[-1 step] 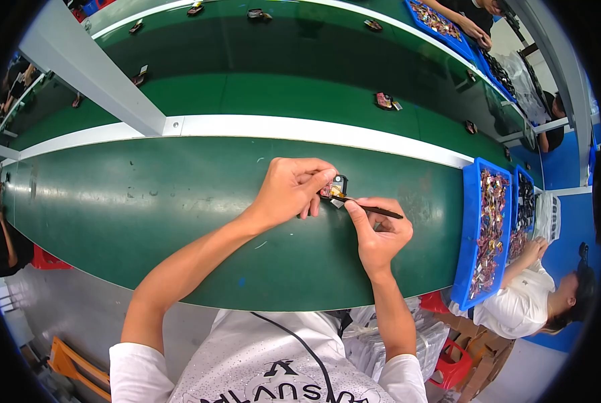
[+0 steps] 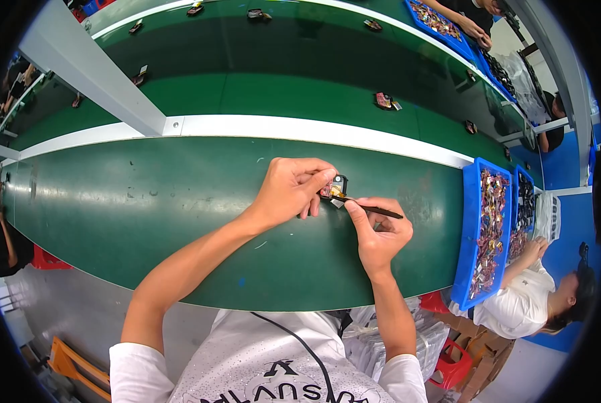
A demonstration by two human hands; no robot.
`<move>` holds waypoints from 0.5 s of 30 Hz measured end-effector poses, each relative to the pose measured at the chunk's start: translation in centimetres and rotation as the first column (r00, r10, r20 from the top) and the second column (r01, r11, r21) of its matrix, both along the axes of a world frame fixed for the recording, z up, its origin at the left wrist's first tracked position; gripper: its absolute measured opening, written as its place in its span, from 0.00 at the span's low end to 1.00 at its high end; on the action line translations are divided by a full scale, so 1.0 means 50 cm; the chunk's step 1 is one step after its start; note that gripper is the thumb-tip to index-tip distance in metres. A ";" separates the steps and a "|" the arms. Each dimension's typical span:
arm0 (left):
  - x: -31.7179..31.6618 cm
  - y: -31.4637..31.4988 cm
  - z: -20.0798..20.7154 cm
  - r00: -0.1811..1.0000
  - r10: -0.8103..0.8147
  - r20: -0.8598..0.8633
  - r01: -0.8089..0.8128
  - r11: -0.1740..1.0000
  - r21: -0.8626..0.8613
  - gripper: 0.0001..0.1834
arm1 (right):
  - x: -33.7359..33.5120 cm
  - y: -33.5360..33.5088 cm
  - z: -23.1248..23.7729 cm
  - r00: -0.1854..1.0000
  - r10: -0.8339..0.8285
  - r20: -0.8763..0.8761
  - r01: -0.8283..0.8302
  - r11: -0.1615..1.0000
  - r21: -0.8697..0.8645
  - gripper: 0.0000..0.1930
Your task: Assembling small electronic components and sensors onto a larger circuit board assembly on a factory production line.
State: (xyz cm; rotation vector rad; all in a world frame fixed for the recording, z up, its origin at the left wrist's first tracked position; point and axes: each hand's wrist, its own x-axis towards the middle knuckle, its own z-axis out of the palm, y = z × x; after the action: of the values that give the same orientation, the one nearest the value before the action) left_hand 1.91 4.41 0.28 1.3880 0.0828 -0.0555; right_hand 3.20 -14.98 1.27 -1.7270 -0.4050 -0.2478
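Note:
My left hand [image 2: 290, 188] pinches a small electronic device [image 2: 341, 181] above the green worktop. The device has a black housing, with reddish and yellow parts inside and a pale tab at its lower edge. From the right, my right hand [image 2: 384, 232] grips slim black tweezers [image 2: 386, 213] between thumb and fingers. Their tip reaches the yellow part of the device; whether it touches or grasps anything there is too small to tell. My left fingers cover part of the housing.
A blue tray [image 2: 471, 232] of small reddish parts stands at the worktop's right end, another blue tray behind it. Beyond a white rail [image 2: 260, 126], a green conveyor belt [image 2: 280, 94] carries several similar devices. A co-worker in white [image 2: 515, 305] sits at right.

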 end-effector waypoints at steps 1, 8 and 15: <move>0.000 0.000 0.000 1.000 0.001 -0.003 -0.001 1.000 -0.005 0.14 | 0.000 0.000 0.001 1.000 0.001 -0.006 -0.001 1.000 0.001 0.07; 0.000 0.000 0.001 1.000 0.004 -0.001 -0.004 1.000 0.023 0.14 | 0.000 0.002 0.002 1.000 -0.003 -0.012 0.003 1.000 0.004 0.07; 0.000 0.001 0.006 1.000 -0.003 0.001 0.003 0.997 0.079 0.12 | 0.006 -0.004 0.004 0.999 0.038 -0.028 -0.038 0.999 -0.017 0.07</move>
State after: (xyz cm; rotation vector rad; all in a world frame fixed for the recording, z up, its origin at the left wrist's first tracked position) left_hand 1.92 4.47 0.60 1.4675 0.0828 -0.0541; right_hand 3.49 -15.20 1.47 -1.7363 -0.4203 -0.1929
